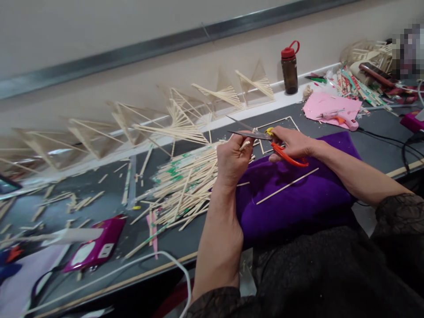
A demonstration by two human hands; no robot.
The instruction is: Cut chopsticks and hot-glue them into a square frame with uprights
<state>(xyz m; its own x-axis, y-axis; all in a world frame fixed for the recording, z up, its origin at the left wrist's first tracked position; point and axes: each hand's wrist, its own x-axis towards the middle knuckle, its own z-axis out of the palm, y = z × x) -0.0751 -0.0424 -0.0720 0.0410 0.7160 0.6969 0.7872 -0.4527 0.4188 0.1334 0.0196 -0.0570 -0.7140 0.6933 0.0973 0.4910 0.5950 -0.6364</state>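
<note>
My right hand is closed round the red-orange handle of a pair of scissors. The blades are parted and point left, across the fingers of my left hand. That left hand is pinched on a short pale wooden stick, close to the blades; much of the stick is hidden by the fingers. Below my hands, a purple cloth covers the table edge and my lap, with a single loose stick lying on it. Behind the scissors lies a rectangular stick frame, partly covered by my hands.
A heap of wooden sticks with plastic wrappers lies to the left. Twisted stick models lean along the wall. A bottle stands behind; a pink glue gun with a cable lies right. A magenta power strip sits at left.
</note>
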